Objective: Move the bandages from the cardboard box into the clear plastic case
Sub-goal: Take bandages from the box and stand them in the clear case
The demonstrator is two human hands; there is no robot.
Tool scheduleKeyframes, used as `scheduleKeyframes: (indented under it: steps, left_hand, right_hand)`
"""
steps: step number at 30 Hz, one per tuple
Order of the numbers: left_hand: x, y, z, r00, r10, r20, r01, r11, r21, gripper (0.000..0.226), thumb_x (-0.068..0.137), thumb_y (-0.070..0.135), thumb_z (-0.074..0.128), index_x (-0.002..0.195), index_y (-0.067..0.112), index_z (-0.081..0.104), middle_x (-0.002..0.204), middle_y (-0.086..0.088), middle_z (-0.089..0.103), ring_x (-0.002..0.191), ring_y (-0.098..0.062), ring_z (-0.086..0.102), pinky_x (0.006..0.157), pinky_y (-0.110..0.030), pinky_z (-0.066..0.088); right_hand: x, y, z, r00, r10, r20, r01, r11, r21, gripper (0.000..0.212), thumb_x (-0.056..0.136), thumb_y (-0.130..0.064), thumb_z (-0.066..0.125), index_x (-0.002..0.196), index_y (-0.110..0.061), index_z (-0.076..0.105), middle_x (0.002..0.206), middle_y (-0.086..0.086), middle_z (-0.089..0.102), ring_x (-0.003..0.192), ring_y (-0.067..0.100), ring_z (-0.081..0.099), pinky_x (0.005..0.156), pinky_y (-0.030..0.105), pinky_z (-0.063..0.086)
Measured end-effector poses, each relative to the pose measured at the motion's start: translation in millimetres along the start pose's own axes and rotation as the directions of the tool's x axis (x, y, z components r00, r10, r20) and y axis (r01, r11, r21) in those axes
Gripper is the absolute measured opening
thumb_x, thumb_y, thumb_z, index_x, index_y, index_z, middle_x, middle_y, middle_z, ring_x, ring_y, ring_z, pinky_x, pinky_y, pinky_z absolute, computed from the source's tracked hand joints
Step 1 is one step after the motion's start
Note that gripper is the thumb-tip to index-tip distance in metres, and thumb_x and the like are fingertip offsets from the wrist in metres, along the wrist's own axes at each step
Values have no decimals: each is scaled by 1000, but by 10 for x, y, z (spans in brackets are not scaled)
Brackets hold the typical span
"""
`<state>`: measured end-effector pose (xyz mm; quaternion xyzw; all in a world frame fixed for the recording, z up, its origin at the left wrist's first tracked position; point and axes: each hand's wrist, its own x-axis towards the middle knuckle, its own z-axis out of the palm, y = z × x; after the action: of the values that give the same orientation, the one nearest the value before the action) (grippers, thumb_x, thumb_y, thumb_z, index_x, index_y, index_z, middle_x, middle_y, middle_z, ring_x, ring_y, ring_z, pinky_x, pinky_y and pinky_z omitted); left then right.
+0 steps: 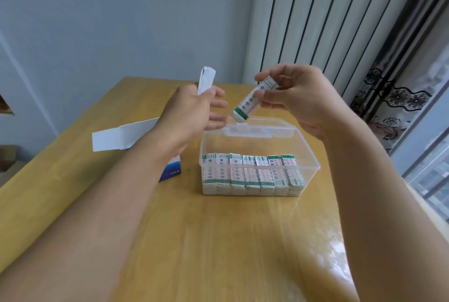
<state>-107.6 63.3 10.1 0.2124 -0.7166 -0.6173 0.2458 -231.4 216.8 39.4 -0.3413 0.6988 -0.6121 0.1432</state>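
While the right hand (294, 97) pinches a stack of bandages (252, 100) tilted above the far rim of the clear plastic case (313, 163), the left hand (192, 112) hovers beside it with fingers loosely spread, apparently holding nothing. The case, near the middle of the counter (218, 241), already holds a full near row; the cardboard box (170, 170) lies just left. The step appears to be placement: next, lower the stack upright behind that row.

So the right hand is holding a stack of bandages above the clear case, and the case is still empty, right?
Not quite. The head view shows the right hand holding a stack of bandages above the clear case, but the case is not empty: a row of bandage stacks already fills its near side.
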Motion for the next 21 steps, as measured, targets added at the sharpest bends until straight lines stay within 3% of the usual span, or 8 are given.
scheduleKeyframes:
  steps: [2, 6, 10, 14, 18, 21]
  left_hand:
    - [24, 22, -16, 991, 111, -78, -107, 993, 52, 28, 109, 22, 40, 110, 11, 66, 107, -9, 73, 87, -24, 76, 75, -37, 64]
    - [19, 50, -27, 972, 198, -129, -207, 976, -63, 30, 110, 19, 36, 106, 8, 63, 99, -12, 74, 83, -26, 76, 75, -40, 64]
    - [36, 33, -49, 967, 203, -156, -223, 968, -117, 30, 110, 21, 36, 100, 11, 62, 96, -13, 74, 80, -28, 76, 77, -44, 63]
    - [24, 40, -42, 974, 175, -141, -197, 966, -166, 30, 111, 19, 35, 99, 10, 61, 94, -14, 74, 79, -30, 76, 77, -43, 63]
    - [12, 48, -47, 978, 165, -128, -186, 967, -172, 30, 111, 19, 35, 101, 8, 62, 95, -15, 74, 79, -30, 77, 79, -43, 63]
    - [1, 56, -47, 980, 156, -123, -176, 970, -169, 31, 111, 19, 35, 101, 7, 62, 95, -15, 74, 78, -30, 77, 78, -43, 64]
  right_hand:
    - [-17, 50, 95, 990, 88, 107, -78, 992, -98, 18, 83, 9, 72, 95, -4, 69, 92, 13, 73, 86, 22, 76, 79, 29, 62]
    - [-14, 275, 482, 946, 182, 270, -87, 940, -330, 19, 82, 8, 75, 97, -3, 71, 89, 14, 75, 79, 23, 77, 76, 32, 63]
    - [28, 402, 643, 932, 225, 285, -105, 918, -382, 25, 79, 5, 81, 100, -5, 74, 91, 21, 74, 78, 28, 76, 78, 34, 63]
    - [27, 421, 714, 942, 232, 241, -83, 860, -503, 35, 76, -3, 86, 106, -11, 72, 87, 9, 76, 74, 21, 76, 81, 37, 62]
    - [34, 451, 754, 945, 245, 214, -78, 808, -584, 19, 81, -6, 80, 93, -18, 72, 82, 4, 78, 78, 20, 76, 87, 45, 60]
    - [20, 476, 773, 929, 297, 222, -108, 789, -605, 14, 90, -6, 70, 94, -19, 74, 80, 6, 78, 74, 17, 77, 84, 36, 60]
